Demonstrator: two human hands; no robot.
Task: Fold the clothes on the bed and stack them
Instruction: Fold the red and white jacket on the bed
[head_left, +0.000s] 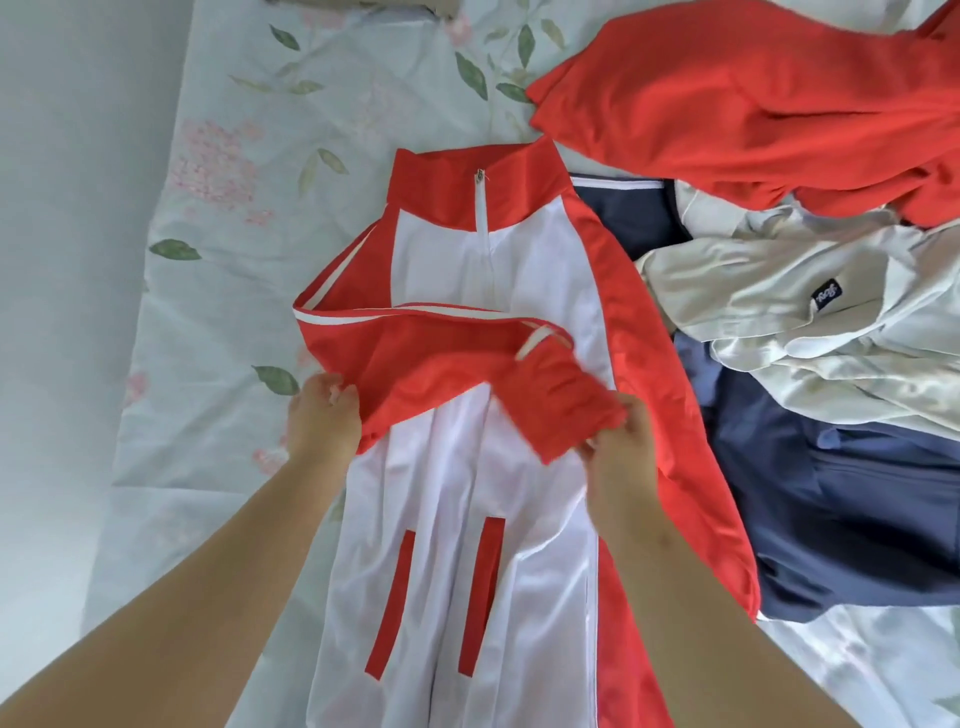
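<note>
A red and white zip jacket lies flat, front up, on the bed, collar away from me. Its left red sleeve is folded across the chest. My left hand grips the sleeve at the jacket's left edge. My right hand pinches the sleeve's cuff end over the middle of the jacket. The other red sleeve lies straight along the right side.
To the right lies an unfolded pile: a red garment at the top, a cream garment with a dark label, and navy clothing beneath. The floral sheet shows to the left, ending at the bed's left edge by a pale wall.
</note>
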